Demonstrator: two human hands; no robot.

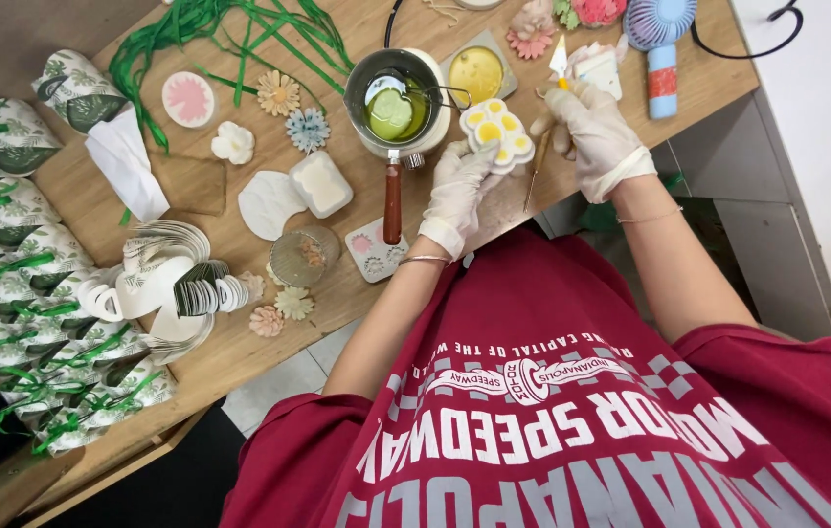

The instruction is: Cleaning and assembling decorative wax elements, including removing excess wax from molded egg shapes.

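- Left hand (pixel 456 191), gloved in white, is wrapped around the edge of a flower-shaped mould (pixel 498 132), holding it up just above the desk (pixel 229 342) with its yellow-filled cavities facing up.
- Right hand (pixel 593 132), gloved too, is clenched on a thin stick tool (pixel 539 166), whose shaft slants down beside the mould's right side; the tip is hard to make out.
- That mould looks soft and bendy, likely silicone, and light; I'd judge it flexes if squeezed, so the rim is the safe place to hold, well clear of the yellow fills.
- Those fills look like wax or soap, probably brittle once set and easy to mark while soft.
- Just left of the mould sits a small metal pot (pixel 394 98) with greenish liquid, its wooden handle (pixel 392 200) pointing toward the person.
- Behind the mould lies a square mould (pixel 477 70) with a round yellow fill.
- Farther left on the desk: finished flower pieces (pixel 278 93), green ribbon (pixel 229 24) and a stack of leaf-printed packets (pixel 4 235).
- A blue hand fan (pixel 660 39) rests at the far right corner.
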